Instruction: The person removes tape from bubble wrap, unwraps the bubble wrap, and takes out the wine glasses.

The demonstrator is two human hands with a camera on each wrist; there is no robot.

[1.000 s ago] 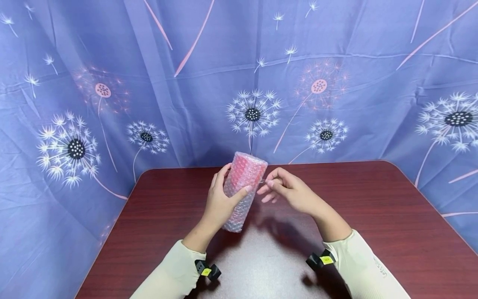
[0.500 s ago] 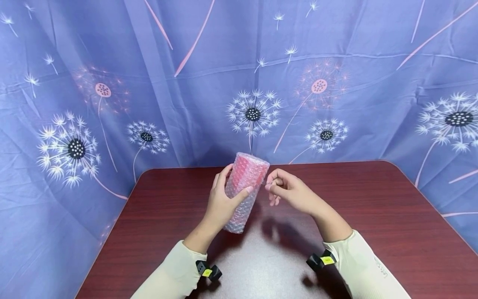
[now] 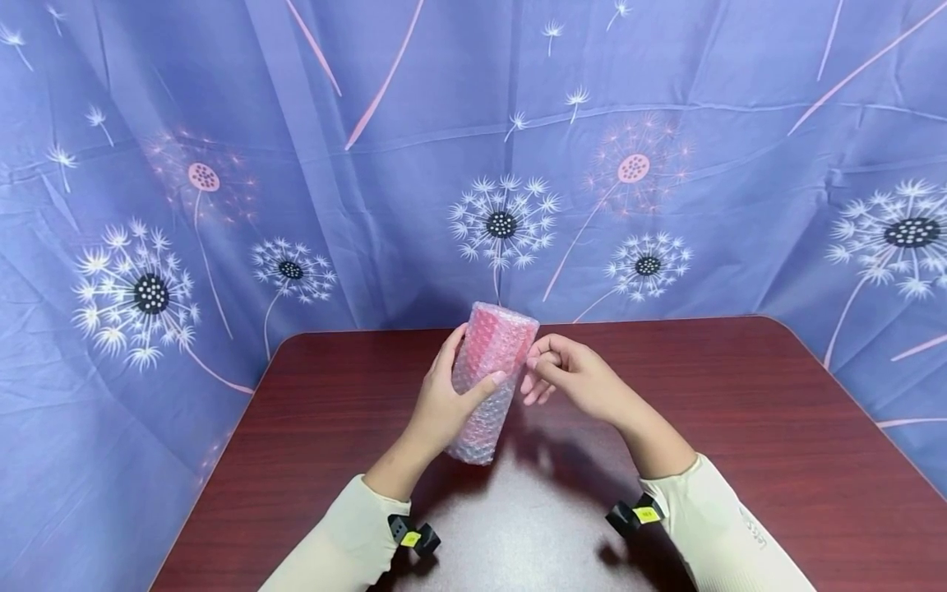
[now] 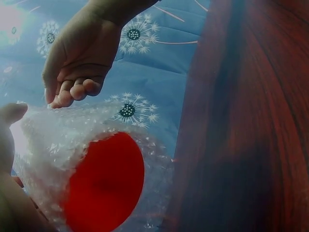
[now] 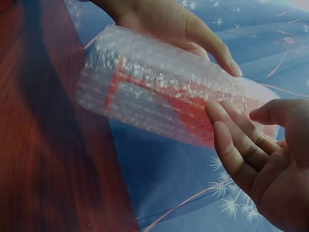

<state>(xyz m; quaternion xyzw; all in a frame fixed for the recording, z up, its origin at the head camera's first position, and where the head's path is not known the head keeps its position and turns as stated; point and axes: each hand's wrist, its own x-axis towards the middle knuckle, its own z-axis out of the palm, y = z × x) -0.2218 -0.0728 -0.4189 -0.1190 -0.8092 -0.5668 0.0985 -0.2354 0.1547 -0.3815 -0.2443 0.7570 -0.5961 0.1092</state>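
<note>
Bubble wrap [image 3: 484, 423] encloses a red goblet-like shape as a long roll, tilted above the table. Through the clear layers, the right wrist view shows its thin red stem [image 5: 145, 86]. A round red disc [image 4: 108, 181] faces the left wrist camera at the near end. My left hand [image 3: 436, 403] grips the roll from the left, thumb across its front. At the roll's upper right edge, my right hand [image 3: 580, 378] pinches the wrap between thumb and forefinger. Its other fingers [image 5: 236, 140] lie along the roll's side.
The dark red wooden table [image 3: 740, 411] reaches back to a blue curtain [image 3: 414, 205] printed with dandelions. Black wrist cameras with yellow labels sit at the cuffs, the left one [image 3: 414, 536] and the right one [image 3: 635, 516].
The wrapped roll has shifted slightly right in my left hand's grip. My right hand drew a little away from the edge, then came back against it.
</note>
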